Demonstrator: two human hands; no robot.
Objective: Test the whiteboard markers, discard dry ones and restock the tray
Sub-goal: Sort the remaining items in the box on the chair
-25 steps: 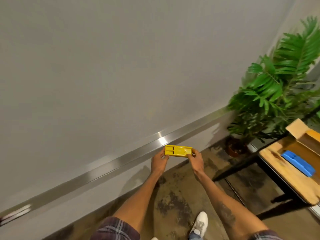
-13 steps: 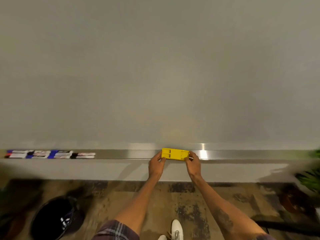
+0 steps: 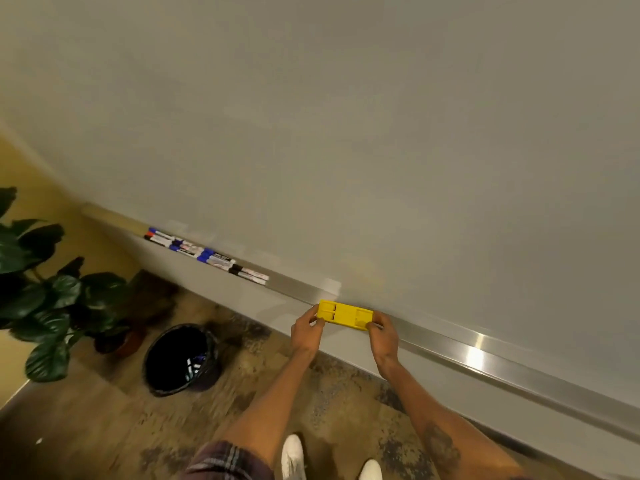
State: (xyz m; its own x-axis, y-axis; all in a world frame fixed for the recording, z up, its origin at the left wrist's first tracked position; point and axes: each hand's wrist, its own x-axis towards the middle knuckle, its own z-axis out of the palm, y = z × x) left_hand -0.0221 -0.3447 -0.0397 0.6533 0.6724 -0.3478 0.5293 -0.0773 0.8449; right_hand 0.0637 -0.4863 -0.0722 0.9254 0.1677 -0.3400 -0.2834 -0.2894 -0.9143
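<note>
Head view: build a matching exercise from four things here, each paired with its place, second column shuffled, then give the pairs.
1 yellow slotted block
2 whiteboard markers
3 black bin
4 potted plant

A on the floor, discarded items inside
B gripped at its ends by left hand and right hand
C in a row on the metal tray
D far left, beside the yellow wall

Pairs: 1-B, 2-C, 3-A, 4-D
</note>
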